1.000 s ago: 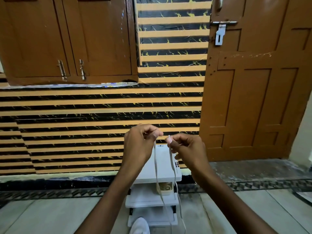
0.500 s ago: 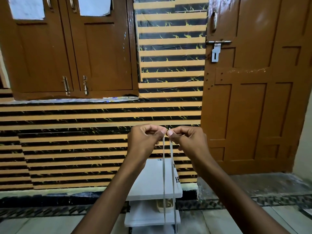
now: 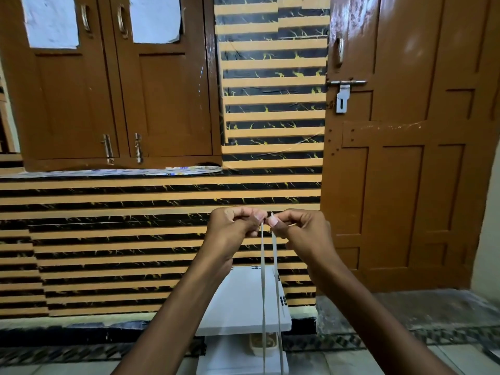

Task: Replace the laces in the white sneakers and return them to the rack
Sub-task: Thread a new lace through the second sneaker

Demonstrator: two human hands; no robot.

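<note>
White rack before striped wall, beside brown door.

The white, flat lace shows as two strands. One is pinched in the fingertips of the left hand, the other in those of the right hand, just beside each other. Both strands hang straight down from the fingers, nearly parallel, and run past the lower edge. The white tiered rack stands upright below the fingers, and the strands cross its right side.

Two hands, two lace strands, one rack.
</note>
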